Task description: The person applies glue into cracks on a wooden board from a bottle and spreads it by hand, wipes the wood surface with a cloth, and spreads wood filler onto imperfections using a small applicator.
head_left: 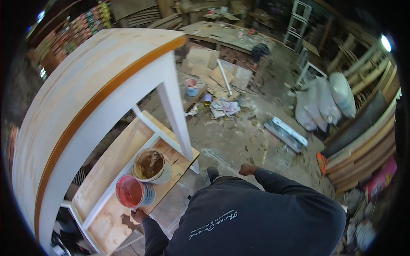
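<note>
- Red-lined bucket (136, 192): upright on the low desk (113, 232), its mouth facing up and its axis vertical, though the lens makes it lean.
- Its inside is coated reddish-pink; the outer wall is bluish and ribbed.
- A second bucket (152, 166), smeared brown and cream inside, stands just beyond it.
- Left hand (137, 215): just beside the red-lined bucket's base, fingers partly bent; I cannot tell whether it grips anything.
- Right hand (247, 169): loosely curled, well apart from both buckets; its palm is hidden, so any hold cannot be told.
</note>
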A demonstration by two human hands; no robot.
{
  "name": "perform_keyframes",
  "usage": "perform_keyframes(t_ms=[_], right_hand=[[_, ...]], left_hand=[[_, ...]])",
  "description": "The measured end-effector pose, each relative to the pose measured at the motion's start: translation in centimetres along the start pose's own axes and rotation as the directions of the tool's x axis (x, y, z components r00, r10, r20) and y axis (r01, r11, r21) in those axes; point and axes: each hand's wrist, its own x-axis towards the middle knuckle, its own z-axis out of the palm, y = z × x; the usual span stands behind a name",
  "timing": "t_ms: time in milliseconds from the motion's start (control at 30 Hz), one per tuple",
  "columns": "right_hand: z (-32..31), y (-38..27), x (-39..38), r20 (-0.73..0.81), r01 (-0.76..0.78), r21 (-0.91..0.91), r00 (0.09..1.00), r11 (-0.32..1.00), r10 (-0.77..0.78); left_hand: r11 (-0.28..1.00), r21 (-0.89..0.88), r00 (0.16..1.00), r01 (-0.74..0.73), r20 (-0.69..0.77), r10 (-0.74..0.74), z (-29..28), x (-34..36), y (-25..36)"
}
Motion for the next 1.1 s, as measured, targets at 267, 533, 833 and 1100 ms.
perform_keyframes(t_ms=[267,533,833,1100], right_hand=[[3.6,3.3,-11.0,0.183,-0.46,0.215,0.885,0.861,0.427],[4.9,8.3,-7.3,0.235,-0.435,0.373,0.899,0.82,0.37],[-4.5,22.8,5.5,0.09,0.208,-0.494,0.978,0.845,-0.188],[-36.5,21.0,6.3,-0.249,0.264,0.965,0.915,-0.003,0.319]], left_hand=[[0.739,0.616,0.905,-0.273,-0.095,0.414,1.3,1.1,1.0],[-0.292,0.922,0.966,-0.253,0.223,-0.134,2.5,-11.4,4.6],[0.881,-0.397,0.935,0.256,0.332,-0.122,27.6,-25.6,-3.1],[0.81,0.559,0.904,0.176,-0.418,0.092,36.2,-26.1,1.2]])
